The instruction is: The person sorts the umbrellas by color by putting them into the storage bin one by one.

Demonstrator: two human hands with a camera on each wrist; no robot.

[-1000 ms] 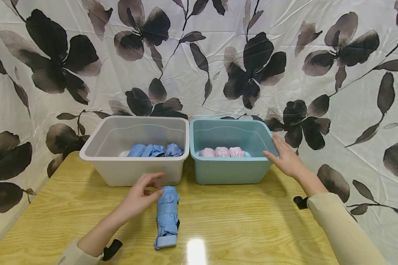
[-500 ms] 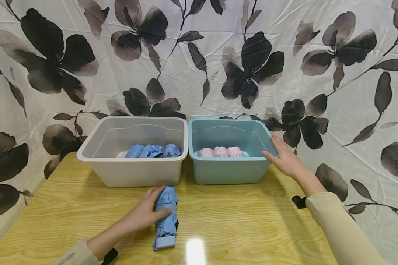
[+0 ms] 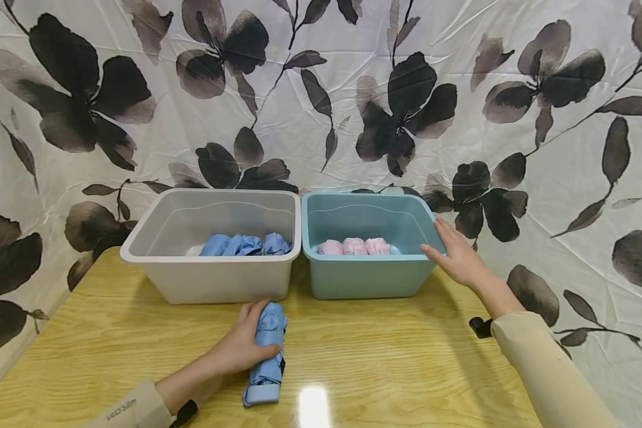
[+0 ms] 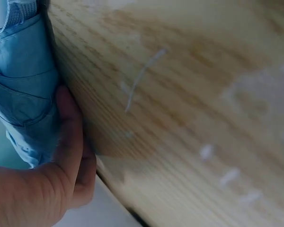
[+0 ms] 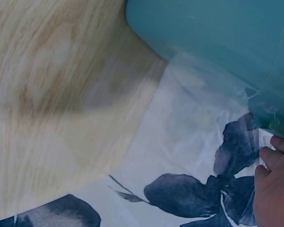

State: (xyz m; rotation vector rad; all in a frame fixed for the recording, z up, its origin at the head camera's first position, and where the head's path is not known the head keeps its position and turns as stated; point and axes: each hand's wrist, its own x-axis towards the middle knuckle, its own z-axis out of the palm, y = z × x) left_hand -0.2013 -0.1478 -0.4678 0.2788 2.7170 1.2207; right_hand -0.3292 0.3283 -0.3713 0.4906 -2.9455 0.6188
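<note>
My left hand (image 3: 242,346) grips a folded light-blue umbrella (image 3: 268,372) from its left side, the thumb across its top. The umbrella slants a little on the wooden table, its pale handle end towards me. In the left wrist view, fingers (image 4: 71,127) lie along the blue cloth of the umbrella (image 4: 23,80). At the right, my right hand (image 3: 460,257) rests on the right rim of a teal bin (image 3: 364,280), fingers extended. Three rolled pink bundles (image 3: 355,246) lie inside that bin. A grey bin (image 3: 208,282) beside it holds several blue folded bundles (image 3: 243,244).
Both bins stand side by side at the back of the wooden table (image 3: 385,356). Behind them hangs a pale cloth (image 3: 321,35) with dark flowers. The right wrist view shows the table's edge near the teal bin (image 5: 213,42).
My left hand has come down from above the umbrella, taken hold of it and tilted it slightly. My right hand has stayed on the teal bin's rim.
</note>
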